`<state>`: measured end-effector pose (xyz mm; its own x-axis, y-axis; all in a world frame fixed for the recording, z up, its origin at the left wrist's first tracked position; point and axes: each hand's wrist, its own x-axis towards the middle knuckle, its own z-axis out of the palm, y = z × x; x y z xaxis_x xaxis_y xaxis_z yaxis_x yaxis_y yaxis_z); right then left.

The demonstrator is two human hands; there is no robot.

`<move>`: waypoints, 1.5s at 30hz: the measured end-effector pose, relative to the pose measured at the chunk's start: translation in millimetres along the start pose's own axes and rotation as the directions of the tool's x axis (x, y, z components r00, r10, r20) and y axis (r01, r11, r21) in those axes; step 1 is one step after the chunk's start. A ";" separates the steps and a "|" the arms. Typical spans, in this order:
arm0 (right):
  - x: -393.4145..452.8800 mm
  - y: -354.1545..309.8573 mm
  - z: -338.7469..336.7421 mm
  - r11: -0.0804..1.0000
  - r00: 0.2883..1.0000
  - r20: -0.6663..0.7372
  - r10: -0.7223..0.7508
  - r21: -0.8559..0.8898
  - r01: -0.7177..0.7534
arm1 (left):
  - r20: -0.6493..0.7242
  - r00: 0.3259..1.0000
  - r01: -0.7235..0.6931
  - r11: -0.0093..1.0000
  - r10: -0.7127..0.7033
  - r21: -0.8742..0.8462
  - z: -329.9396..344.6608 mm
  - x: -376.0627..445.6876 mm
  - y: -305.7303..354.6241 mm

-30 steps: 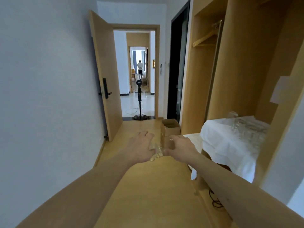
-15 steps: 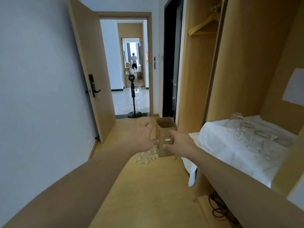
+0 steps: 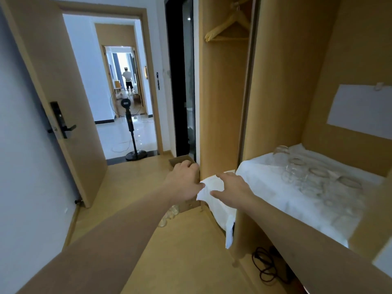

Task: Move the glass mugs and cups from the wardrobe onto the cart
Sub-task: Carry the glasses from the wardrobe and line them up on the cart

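Both hands (image 3: pixel 209 185) have risen; glasses (image 3: pixel 314 177) too blurred to count.

Glasses (image 3: pixel 305 172): clear glass, glossy, right of the right hand (image 3: pixel 230 190).
Cloth (image 3: pixel 275 187): white fabric, matt, creased, under the glasses and hanging below the right hand.
Wardrobe (image 3: pixel 282 81): pale wood-look panels, smooth, matt.
Hanger (image 3: pixel 228 28): light wood, above the hands.
Box (image 3: pixel 182 162): brown cardboard, matt, behind the left hand (image 3: pixel 183 182).
Floor (image 3: pixel 180 251): pale wood-look surface, smooth, beneath both arms.
Door (image 3: pixel 53 81): same wood finish; black handle (image 3: pixel 61 124), left of the left hand.
Sheet (image 3: pixel 360 111): white paper, matt, on the wardrobe wall.
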<state>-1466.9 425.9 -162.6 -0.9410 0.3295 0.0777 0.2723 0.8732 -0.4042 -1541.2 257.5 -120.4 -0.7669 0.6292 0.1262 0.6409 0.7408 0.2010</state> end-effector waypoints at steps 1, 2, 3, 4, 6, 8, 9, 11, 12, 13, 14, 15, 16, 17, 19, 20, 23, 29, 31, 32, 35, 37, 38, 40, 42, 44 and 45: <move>8.3 2.5 -1.1 0.999 0.999 -0.016 0.032 -0.007 -0.032 | 0.007 1.000 -0.028 1.000 0.028 0.002 0.2 13.0 -1.8; 15.4 4.5 -2.4 0.998 0.998 -0.030 0.063 -0.010 -0.063 | 0.024 0.998 -0.055 0.998 0.055 0.004 0.1 25.3 -3.7; 22.0 5.6 -3.6 0.996 0.995 -0.041 0.091 -0.009 -0.091 | 0.043 0.996 -0.084 0.996 0.084 0.002 -0.8 36.4 -4.4; 27.7 6.1 -5.7 0.992 0.991 -0.051 0.122 -0.015 -0.123 | 0.059 0.993 -0.107 0.994 0.107 -0.004 -1.2 47.6 -6.0; 37.7 10.1 -10.5 0.983 0.982 -0.072 0.177 -0.028 -0.179 | 0.060 0.985 -0.159 0.987 0.160 -0.023 -3.7 69.3 -4.6; 48.2 8.8 -12.4 0.967 0.963 -0.117 0.242 -0.051 -0.249 | 0.073 0.973 -0.216 0.975 0.219 -0.042 -4.1 94.0 -8.9; 51.0 9.5 -14.2 0.959 0.956 -0.122 0.267 -0.058 -0.276 | 0.069 0.970 -0.232 0.972 0.235 -0.043 -2.4 103.2 -10.1; 52.6 14.4 -18.7 0.949 0.947 -0.126 0.296 -0.078 -0.307 | 0.063 0.961 -0.266 0.962 0.270 -0.057 2.9 118.0 -8.7; 55.6 16.6 -18.5 0.937 0.937 -0.130 0.324 -0.090 -0.336 | 0.064 0.953 -0.291 0.955 0.295 -0.064 6.1 127.5 -10.0; 58.8 18.3 -17.5 0.928 0.927 -0.139 0.347 -0.090 -0.361 | 0.069 0.944 -0.317 0.946 0.322 -0.075 9.7 135.3 -11.5; 59.2 18.1 -17.1 0.921 0.919 -0.149 0.366 -0.084 -0.381 | 0.075 0.934 -0.343 0.936 0.349 -0.079 15.2 144.1 -13.3; 59.0 19.6 -15.5 0.913 0.909 -0.158 0.386 -0.079 -0.401 | 0.085 0.922 -0.370 0.925 0.377 -0.085 19.3 151.0 -13.5; 58.9 22.5 -13.8 0.906 0.902 -0.164 0.400 -0.079 -0.417 | 0.097 0.912 -0.392 0.916 0.399 -0.086 21.8 155.7 -13.1; 59.1 25.9 -12.3 0.899 0.896 -0.162 0.414 -0.080 -0.431 | 0.103 0.903 -0.410 0.908 0.418 -0.091 24.3 160.2 -12.6; 57.6 29.6 -12.5 0.883 0.879 -0.165 0.447 -0.078 -0.463 | 0.121 0.880 -0.447 0.887 0.459 -0.115 29.4 168.8 -10.7; 57.4 32.6 -13.8 0.875 0.869 -0.173 0.463 -0.071 -0.480 | 0.131 0.868 -0.465 0.877 0.478 -0.123 30.8 172.3 -8.8; 58.9 43.1 -21.1 0.844 0.835 -0.195 0.515 -0.056 -0.533 | 0.144 0.833 -0.518 0.845 0.534 -0.135 34.5 185.2 1.8; 60.4 75.7 -26.1 0.776 0.763 -0.210 0.611 -0.033 -0.630 | 0.200 0.756 -0.598 0.782 0.623 -0.175 57.0 212.5 38.3; 63.6 91.4 -27.2 0.760 0.749 -0.206 0.630 -0.035 -0.649 | 0.203 0.732 -0.628 0.759 0.651 -0.172 67.1 225.6 53.5; 66.6 100.7 -29.3 0.754 0.743 -0.207 0.637 -0.033 -0.656 | 0.202 0.725 -0.635 0.753 0.658 -0.171 71.3 233.3 62.2; 81.7 132.0 -41.2 0.747 0.726 -0.230 0.648 0.005 -0.665 | 0.181 0.718 -0.650 0.740 0.672 -0.172 82.7 258.3 87.1; 97.4 155.7 -54.2 0.746 0.716 -0.253 0.651 0.035 -0.665 | 0.168 0.711 -0.663 0.731 0.683 -0.162 87.2 277.5 103.4; 106.0 167.6 -61.1 0.746 0.713 -0.262 0.650 0.041 -0.665 | 0.169 0.709 -0.667 0.729 0.685 -0.156 89.3 287.8 110.9; 123.1 189.3 -73.8 0.743 0.708 -0.275 0.651 0.041 -0.668 | 0.195 0.708 -0.663 0.734 0.678 -0.146 93.3 307.6 123.7; 139.2 210.9 -82.5 0.748 0.708 -0.283 0.647 0.061 -0.660 | 0.225 0.707 -0.657 0.740 0.671 -0.144 100.1 329.0 136.2; 154.4 232.7 -85.9 0.757 0.713 -0.279 0.643 0.091 -0.647 | 0.234 0.713 -0.642 0.750 0.661 -0.161 110.1 350.5 149.2; 161.5 242.5 -86.0 0.760 0.719 -0.265 0.642 0.103 -0.641 | 0.232 0.717 -0.634 0.753 0.657 -0.176 117.2 360.6 155.6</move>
<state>-1535.5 721.8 -169.8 -0.4486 0.8929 0.0379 0.7898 0.4159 -0.4509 -1714.2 627.2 -157.4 -0.1208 0.9927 -0.0026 0.9631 0.1179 0.2421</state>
